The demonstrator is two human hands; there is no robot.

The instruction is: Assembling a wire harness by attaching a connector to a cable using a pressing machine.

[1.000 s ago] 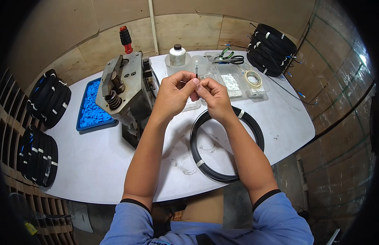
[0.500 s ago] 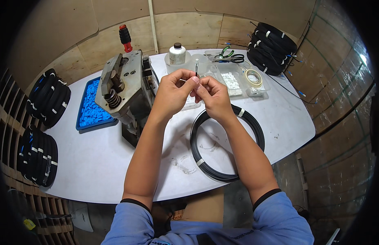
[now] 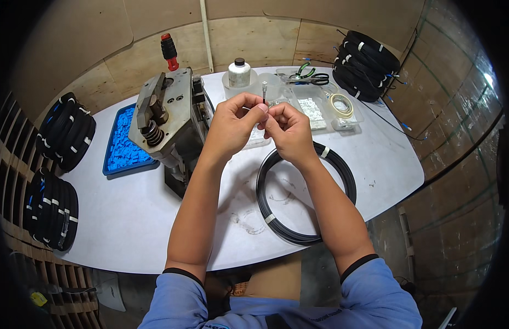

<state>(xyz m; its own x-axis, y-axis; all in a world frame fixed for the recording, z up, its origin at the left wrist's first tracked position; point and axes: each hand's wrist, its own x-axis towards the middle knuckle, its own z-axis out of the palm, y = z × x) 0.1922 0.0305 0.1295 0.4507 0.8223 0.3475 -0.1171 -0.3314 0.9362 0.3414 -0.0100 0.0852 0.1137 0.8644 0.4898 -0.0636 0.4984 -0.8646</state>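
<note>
Above the middle of the table, my left hand (image 3: pixel 236 122) and my right hand (image 3: pixel 292 129) meet with fingertips pinched together. Between them a black cable end (image 3: pixel 264 96) stands upright, with a pale or metallic tip at its top. A thin light strip shows by my left thumb; its kind is unclear. My fingers hide the lower part of the cable end. Under my right forearm lies a coil of black cable (image 3: pixel 262 204), bound with white ties. Whether the held end belongs to this coil cannot be seen.
A metal press (image 3: pixel 169 109) with a red-black handle stands left, beside a blue tray (image 3: pixel 107 167) of small blue parts. Behind my hands are a white bottle (image 3: pixel 239 75), clear bins (image 3: pixel 319 125), scissors (image 3: pixel 312 80) and a tape roll (image 3: pixel 342 105). Cable coils (image 3: pixel 367 68) sit far right; others (image 3: pixel 53 211) lie left.
Both hands keep nearly the same place and pinch around the cable end. The whole view has shifted very slightly; the table things have not moved.
</note>
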